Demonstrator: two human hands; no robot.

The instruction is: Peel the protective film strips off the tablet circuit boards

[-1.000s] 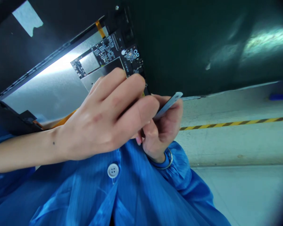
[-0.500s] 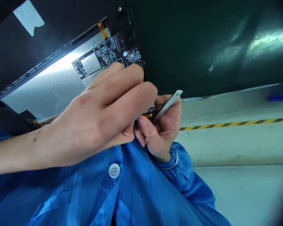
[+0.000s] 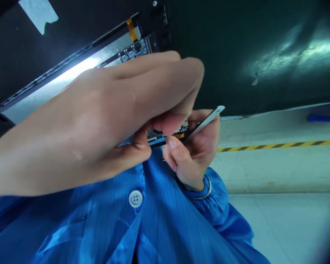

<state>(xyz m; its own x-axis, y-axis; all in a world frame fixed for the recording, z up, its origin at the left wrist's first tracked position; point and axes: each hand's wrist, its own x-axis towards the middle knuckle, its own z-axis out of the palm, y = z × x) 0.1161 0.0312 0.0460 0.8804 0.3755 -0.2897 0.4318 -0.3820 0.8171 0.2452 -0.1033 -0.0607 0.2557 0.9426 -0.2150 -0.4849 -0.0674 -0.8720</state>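
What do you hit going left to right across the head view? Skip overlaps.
Pale patch → orange strip → white stick → blue object at the right edge.

no words, numbers or brands we can read, the board (image 3: 136,50) too finely marked for us to decipher

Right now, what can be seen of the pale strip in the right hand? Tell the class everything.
The pale strip is thin, flat, straight and narrow, with a rounded upper tip and a small dark mark, perhaps a hole, near it. It looks whitish and smooth; whether plastic or metal, I cannot tell. It slants up to the picture's right, held in the right hand, its lower end hidden. The tip shows against the dark green surface.
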